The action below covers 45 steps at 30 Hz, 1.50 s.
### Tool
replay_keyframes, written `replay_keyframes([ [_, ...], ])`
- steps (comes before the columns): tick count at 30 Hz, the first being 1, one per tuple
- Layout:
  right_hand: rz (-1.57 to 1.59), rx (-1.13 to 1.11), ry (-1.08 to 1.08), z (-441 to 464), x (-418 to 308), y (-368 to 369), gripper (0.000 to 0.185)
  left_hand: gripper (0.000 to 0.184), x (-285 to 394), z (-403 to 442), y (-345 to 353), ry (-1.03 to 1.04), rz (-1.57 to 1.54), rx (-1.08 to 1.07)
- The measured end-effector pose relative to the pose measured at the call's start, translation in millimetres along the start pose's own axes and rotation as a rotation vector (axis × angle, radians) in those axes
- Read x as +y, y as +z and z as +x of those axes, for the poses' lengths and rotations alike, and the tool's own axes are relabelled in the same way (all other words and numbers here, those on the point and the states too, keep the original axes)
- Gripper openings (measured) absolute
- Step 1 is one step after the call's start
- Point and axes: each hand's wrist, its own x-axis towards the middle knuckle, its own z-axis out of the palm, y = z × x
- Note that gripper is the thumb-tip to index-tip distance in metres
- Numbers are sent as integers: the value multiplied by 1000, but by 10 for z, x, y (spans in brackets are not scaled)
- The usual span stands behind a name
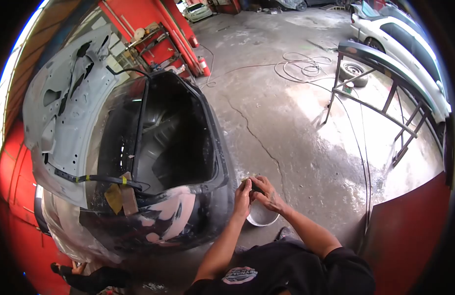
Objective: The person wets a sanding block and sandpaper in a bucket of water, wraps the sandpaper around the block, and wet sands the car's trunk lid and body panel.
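Observation:
My left hand [242,197] and my right hand [268,195] are close together, fingers curled around a small dark object [256,187]. A yellowish edge shows by the left fingertips; what the object is cannot be made out. Directly below them is a pale round bucket [262,223], partly hidden by my hands. To the left stands a dark car body [208,211] with pinkish filler patches [178,211] on its rear quarter. Its trunk lid [70,108] is raised, and the trunk opening faces up. A yellow sheet [113,198] and a flat pale block [129,196] lie on the bodywork.
A bumper rests on a metal stand [384,108] at the right, near a loose wheel [353,73]. Hoses [306,66] coil across the cracked concrete floor. A red panel [409,231] is close on my right. Another person [90,278] is at lower left.

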Motion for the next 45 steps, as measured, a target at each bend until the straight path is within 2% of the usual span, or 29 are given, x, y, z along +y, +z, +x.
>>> replay_keyframes([
  [1,2,-25,6,-22,25,-15,64,36,-19,-6,0,-9,13,22],
  [5,-9,-55,-61,-8,-46,-155,64,35,-164,92,-144,-74,-249,-21],
  [7,27,-65,-84,-11,69,-133,60,37,-88,96,-52,-65,-330,32],
  [8,162,-66,10,144,86,-213,60,39,-91,127,-168,-81,-274,56],
  [9,336,-61,200,-98,210,-148,60,40,14,39,-139,-98,-300,91],
  [10,366,10,185,-121,262,-170,59,41,115,3,-87,-74,-346,42],
  [11,394,79,167,-147,313,-191,57,41,217,-21,-37,-140,-466,-9],
  [12,397,144,206,-147,285,-225,56,42,428,-138,142,-159,-424,-13],
  [13,391,208,224,-126,292,-244,54,33,408,-154,108,-9,-311,-6],
  [17,419,303,262,-148,325,-249,48,23,341,-121,16,-13,-152,20],
  [20,452,176,354,-162,229,-306,47,24,286,-127,29,-27,-93,-2],
  [24,474,108,500,-173,225,-262,60,22,257,-145,49,-2,-38,-42],
  [28,798,62,642,-177,183,-282,64,20,192,-102,-37,73,40,-40],
  [31,929,-10,613,-140,27,-291,46,18,96,-39,-151,129,191,11],
  [34,833,82,624,-88,202,-264,16,14,62,-56,-177,155,267,125],
  [35,750,158,623,-90,227,-228,19,14,55,-65,-168,160,274,167],
  [38,594,239,587,-92,289,-138,21,21,48,-119,-101,350,450,201],
  [41,539,310,551,-77,268,-68,25,31,130,-169,-32,236,406,154],
  [44,378,312,580,-55,228,-93,27,37,115,-166,-88,284,620,189],
  [45,396,316,551,-41,213,-86,28,38,183,-216,56,378,540,177],
])
